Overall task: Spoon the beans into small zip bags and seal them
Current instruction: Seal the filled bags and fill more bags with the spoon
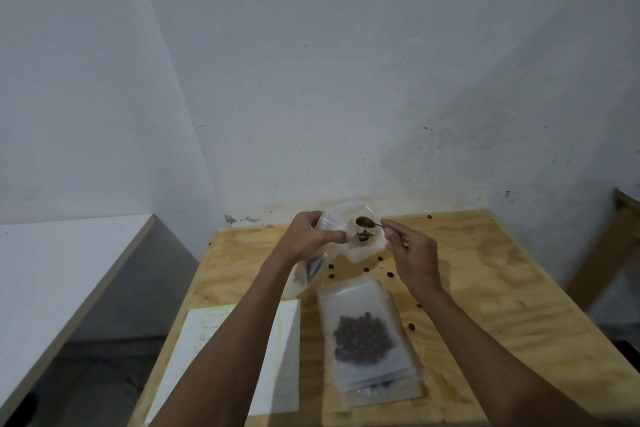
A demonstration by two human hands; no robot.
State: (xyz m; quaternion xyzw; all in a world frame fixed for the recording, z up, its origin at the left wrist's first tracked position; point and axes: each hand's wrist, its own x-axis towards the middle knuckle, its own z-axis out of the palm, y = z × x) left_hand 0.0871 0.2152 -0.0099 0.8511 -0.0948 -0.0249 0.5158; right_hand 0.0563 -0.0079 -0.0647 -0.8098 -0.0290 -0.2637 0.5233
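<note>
Left hand [308, 236] grips a small clear plastic zip bag [360, 239] by its left edge, fingers curled round it, thumb pointing right across the front; bag is held up above the far end of the pale plywood table [485, 288], a few dark brown beans [364, 235] visible inside. Right hand [410, 250] pinches the thin handle of a small dark metal spoon [365, 221], bowl at the bag's mouth, at 12 o'clock of the beans in it. At 6 o'clock of the hands, a stack of clear zip bags [367, 340] lies flat, top one holding a dark bean pile. Loose beans [366, 269] scattered on the wood between. A white lined paper sheet [277, 357] lies at 9 o'clock of the stack, partly under the left forearm. Another clear bag [304, 274] hangs below the left wrist; contents unclear.
</note>
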